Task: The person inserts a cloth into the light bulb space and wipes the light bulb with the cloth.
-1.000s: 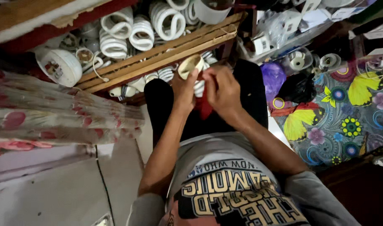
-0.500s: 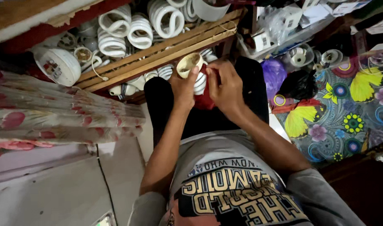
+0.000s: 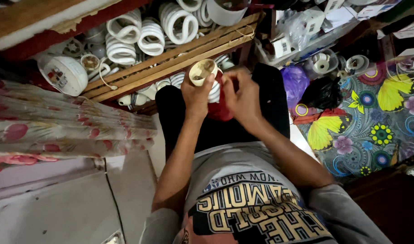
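My left hand (image 3: 195, 92) grips a cream, cup-shaped lamp base (image 3: 202, 72) with its open end up; a white spiral tube (image 3: 214, 91) shows below it. My right hand (image 3: 243, 92) is closed on the same lamp from the right side, with a red object (image 3: 219, 110) between and under the two hands. Both hands are held over my lap in black trousers (image 3: 270, 97).
A wooden crate (image 3: 171, 52) with several white spiral lamps (image 3: 150, 36) stands just beyond the hands. A round white lamp housing (image 3: 64, 74) lies left. A flowered curtain (image 3: 58, 131) hangs left, a colourful floral cloth (image 3: 369, 117) right, with purple and black bags (image 3: 306, 88).
Both hands with the lamp have stayed in place over the lap; the fingers of the right hand have shifted slightly on the lamp. The view has moved a little.
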